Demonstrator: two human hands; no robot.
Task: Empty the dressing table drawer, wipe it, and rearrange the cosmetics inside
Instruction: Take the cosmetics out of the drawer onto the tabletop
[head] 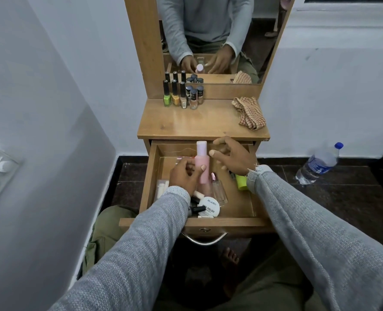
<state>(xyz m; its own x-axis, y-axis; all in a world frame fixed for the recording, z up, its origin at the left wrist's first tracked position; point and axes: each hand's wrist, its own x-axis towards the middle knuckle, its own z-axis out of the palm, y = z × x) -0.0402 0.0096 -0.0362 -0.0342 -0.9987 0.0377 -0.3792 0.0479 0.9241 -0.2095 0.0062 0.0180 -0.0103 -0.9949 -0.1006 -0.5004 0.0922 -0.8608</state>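
While I've got the drawer [151, 176] pulled out, my left hand [183, 176] is wrapped around the lower body of the pink bottle [202, 167], thumb across the front, holding it upright over the middle of the drawer. My right hand [233, 157] is just beside the cap with the fingers spread, not touching anything as far as I can tell.

Bottle looks like smooth plastic, so probably light and a bit slippery, and gripping the body low feels safer than grabbing the cap, which might pop off. I'd guess it goes up on the tabletop [199, 122] near the nail polish bottles [182, 94] at the far left.

Still in the drawer: a small clear glass bottle [219, 189] (fragile, take it by the middle), a round white tub [209, 206] at the near edge, and a green thing [241, 182] on the right. Checked cloth [250, 113] sits far right, ready for wiping.
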